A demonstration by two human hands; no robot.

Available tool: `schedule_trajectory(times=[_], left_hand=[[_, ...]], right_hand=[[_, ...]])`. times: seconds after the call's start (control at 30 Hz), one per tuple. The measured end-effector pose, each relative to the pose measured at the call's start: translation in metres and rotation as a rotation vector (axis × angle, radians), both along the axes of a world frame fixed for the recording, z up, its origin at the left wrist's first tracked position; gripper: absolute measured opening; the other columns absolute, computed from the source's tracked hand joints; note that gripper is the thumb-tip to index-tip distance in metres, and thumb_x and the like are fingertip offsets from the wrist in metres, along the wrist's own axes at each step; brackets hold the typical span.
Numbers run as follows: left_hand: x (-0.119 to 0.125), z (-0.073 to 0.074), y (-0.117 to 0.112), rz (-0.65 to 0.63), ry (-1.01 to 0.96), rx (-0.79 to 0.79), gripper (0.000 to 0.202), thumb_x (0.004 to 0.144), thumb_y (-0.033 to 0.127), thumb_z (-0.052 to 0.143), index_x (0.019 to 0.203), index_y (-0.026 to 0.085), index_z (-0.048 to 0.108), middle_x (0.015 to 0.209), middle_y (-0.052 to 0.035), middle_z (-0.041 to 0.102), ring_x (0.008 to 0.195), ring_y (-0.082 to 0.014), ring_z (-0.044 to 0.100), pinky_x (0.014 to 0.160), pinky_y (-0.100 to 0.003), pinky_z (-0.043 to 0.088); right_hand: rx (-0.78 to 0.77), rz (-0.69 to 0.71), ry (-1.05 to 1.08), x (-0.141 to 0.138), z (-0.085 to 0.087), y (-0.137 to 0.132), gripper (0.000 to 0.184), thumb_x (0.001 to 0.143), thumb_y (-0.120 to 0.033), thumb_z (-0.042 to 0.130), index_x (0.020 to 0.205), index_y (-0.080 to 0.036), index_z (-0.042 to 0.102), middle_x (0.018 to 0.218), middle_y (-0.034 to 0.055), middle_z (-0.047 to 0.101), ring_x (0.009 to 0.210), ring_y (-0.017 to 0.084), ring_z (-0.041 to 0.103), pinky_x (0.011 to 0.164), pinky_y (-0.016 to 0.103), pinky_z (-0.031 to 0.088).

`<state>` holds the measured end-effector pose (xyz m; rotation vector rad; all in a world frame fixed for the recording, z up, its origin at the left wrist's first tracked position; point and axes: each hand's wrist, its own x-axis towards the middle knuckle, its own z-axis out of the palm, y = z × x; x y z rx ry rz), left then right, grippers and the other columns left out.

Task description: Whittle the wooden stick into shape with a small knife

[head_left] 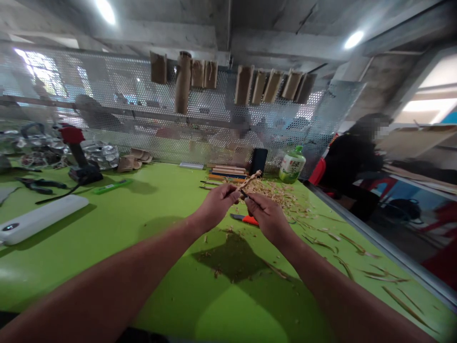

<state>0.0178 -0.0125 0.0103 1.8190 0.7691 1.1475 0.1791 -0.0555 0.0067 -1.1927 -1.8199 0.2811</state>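
My left hand (214, 207) is closed around a thin, pale carved piece of wood (254, 178), whose knobbly end points up and away. Close beside it, my right hand (269, 216) grips a small carving tool with a dark tip (244, 193) against the wood near my left fingertips. Its handle is mostly hidden in my fingers, so the exact kind is unclear. Below both hands, a knife with an orange handle (251, 219) lies on the green table (160, 286). Curled wood shavings (285, 197) are heaped just behind my right hand.
Wooden sticks (228, 171), a dark upright block (258, 161) and a green bottle (293, 164) stand behind. Leftward lie a green cutter (112, 186), a cordless drill (80, 155), pliers (41, 185) and a long white device (43, 219). A person (352, 157) sits at right.
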Motion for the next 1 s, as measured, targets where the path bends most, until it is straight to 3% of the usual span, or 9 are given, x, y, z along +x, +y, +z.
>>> schedule_trajectory(times=[0.37, 0.53, 0.67, 0.83, 1.0], left_hand=[[0.0013, 0.0002, -0.0018, -0.086, -0.067, -0.034, 0.027, 0.083, 0.037, 0.055, 0.093, 0.015, 0.066, 0.070, 0.0011, 0.052, 0.065, -0.0107, 0.042, 0.061, -0.023, 0.034], [0.0014, -0.0002, -0.0018, -0.058, -0.084, -0.047, 0.029, 0.083, 0.038, 0.056, 0.093, 0.014, 0.067, 0.072, 0.0003, 0.054, 0.066, -0.0109, 0.043, 0.063, -0.023, 0.035], [0.0028, -0.0001, -0.0044, -0.108, -0.074, -0.045, 0.028, 0.083, 0.037, 0.057, 0.093, 0.014, 0.068, 0.075, -0.0001, 0.057, 0.068, -0.0105, 0.045, 0.065, -0.023, 0.036], [0.0041, -0.0034, -0.0026, -0.022, -0.143, -0.139, 0.028, 0.082, 0.039, 0.058, 0.092, 0.013, 0.063, 0.067, 0.0028, 0.051, 0.055, -0.0071, 0.039, 0.054, -0.021, 0.035], [0.0037, -0.0055, -0.0007, -0.067, -0.191, -0.249, 0.025, 0.079, 0.038, 0.063, 0.086, 0.016, 0.054, 0.065, 0.0049, 0.049, 0.047, -0.0060, 0.044, 0.046, -0.021, 0.037]], right_hand=[[-0.080, -0.015, 0.091, 0.0003, -0.0017, -0.0021, 0.035, 0.090, -0.046, 0.047, 0.066, -0.021, 0.052, 0.057, -0.0010, 0.048, 0.056, 0.014, 0.043, 0.054, 0.026, 0.034], [-0.085, -0.030, 0.095, 0.0012, -0.0025, -0.0017, 0.033, 0.089, -0.045, 0.049, 0.067, -0.021, 0.054, 0.057, -0.0009, 0.048, 0.055, 0.014, 0.043, 0.053, 0.026, 0.034], [-0.106, -0.044, 0.138, 0.0028, -0.0048, 0.0008, 0.032, 0.088, -0.047, 0.049, 0.075, -0.020, 0.059, 0.056, -0.0013, 0.048, 0.052, 0.013, 0.040, 0.050, 0.026, 0.032], [-0.068, -0.033, 0.131, 0.0022, -0.0044, 0.0017, 0.034, 0.087, -0.048, 0.050, 0.069, -0.020, 0.057, 0.056, -0.0011, 0.047, 0.054, 0.014, 0.041, 0.051, 0.026, 0.032], [-0.053, 0.008, 0.108, -0.0002, -0.0020, -0.0009, 0.029, 0.088, -0.044, 0.050, 0.074, -0.021, 0.060, 0.060, -0.0008, 0.049, 0.057, 0.015, 0.043, 0.054, 0.026, 0.035]])
